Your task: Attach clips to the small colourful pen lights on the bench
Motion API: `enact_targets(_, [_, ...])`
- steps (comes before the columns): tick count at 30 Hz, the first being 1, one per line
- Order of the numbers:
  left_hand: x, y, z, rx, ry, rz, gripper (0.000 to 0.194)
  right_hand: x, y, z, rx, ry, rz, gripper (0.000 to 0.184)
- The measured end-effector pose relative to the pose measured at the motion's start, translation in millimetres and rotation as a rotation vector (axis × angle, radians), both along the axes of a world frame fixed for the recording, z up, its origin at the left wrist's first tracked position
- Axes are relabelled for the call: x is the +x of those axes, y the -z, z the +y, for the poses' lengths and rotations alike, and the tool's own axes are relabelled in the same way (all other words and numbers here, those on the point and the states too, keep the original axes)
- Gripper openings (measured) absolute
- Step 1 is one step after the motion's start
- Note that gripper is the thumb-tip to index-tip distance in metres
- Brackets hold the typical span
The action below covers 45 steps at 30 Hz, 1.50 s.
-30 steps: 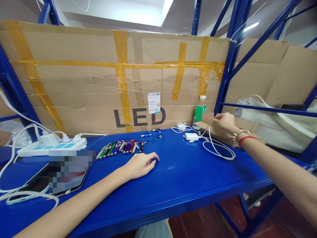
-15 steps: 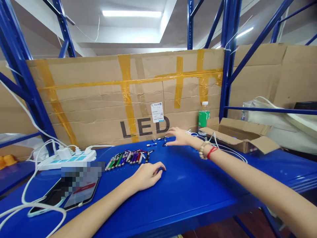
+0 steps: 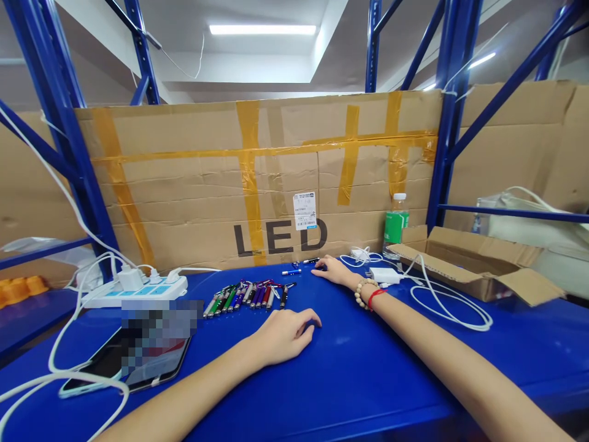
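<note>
I had the left hand (image 3: 289, 334) loose, unclenched; row of tubes (image 3: 252, 297) beyond it, leftward. Right hand (image 3: 334, 271) bent low: couldn't tell its grip. Blue tube (image 3: 291, 272) lay just left of it.

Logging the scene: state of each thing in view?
Left hand, resting, loosely curled
Right hand, outstretched, grip unclear
Pen-like tubes, lying in a row
Blue tube, lying apart
Cardboard box, open
Bottle, upright, capped
Power strip, holding plugs
White cable, loosely looped
Ceiling light, lit
Two devices, screens partly pixelated
</note>
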<state>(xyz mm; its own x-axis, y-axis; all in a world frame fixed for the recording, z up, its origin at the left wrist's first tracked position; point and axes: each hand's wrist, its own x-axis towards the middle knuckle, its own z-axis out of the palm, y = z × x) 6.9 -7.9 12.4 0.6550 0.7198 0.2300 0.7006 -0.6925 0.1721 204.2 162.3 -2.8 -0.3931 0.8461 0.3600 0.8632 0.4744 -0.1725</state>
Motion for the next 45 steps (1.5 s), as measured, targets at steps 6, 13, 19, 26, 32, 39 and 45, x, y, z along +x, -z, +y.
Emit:
enact_targets(6, [0, 1.2, 2, -0.017, -0.001, 0.003, 0.024, 1, 2.3, -1, -0.006, 0.057, -0.029, 0.028])
enact_targets(13, [-1, 4.1, 5, -0.019, 0.007, -0.005, 0.023, -9, -4.5, -19, -0.025, 0.177, -0.099, 0.034])
enact_targets(19, [1, 1.8, 4, -0.025, -0.004, 0.013, 0.023, -7, -3.0, -21, -0.006, 0.185, -0.04, 0.03])
enact_targets(26, [0, 1.8, 3, -0.018, 0.007, 0.024, 0.024, 17, 4.4, -7, 0.048, 0.145, 0.155, 0.033])
enact_targets(32, [0, 1.2, 2, -0.012, 0.012, 0.024, 0.024, 23, 2.1, -12, -0.008, -0.016, 0.154, 0.028])
enact_targets(39, [1, -1.1, 1, -0.028, 0.013, 0.012, 0.023, 27, 0.1, -11, -0.03, -0.044, 0.09, 0.024])
enact_targets(45, [0, -0.4, 1, -0.02, 0.017, 0.013, 0.023, 29, 0.6, -10, 0.019, 0.126, 0.069, 0.038])
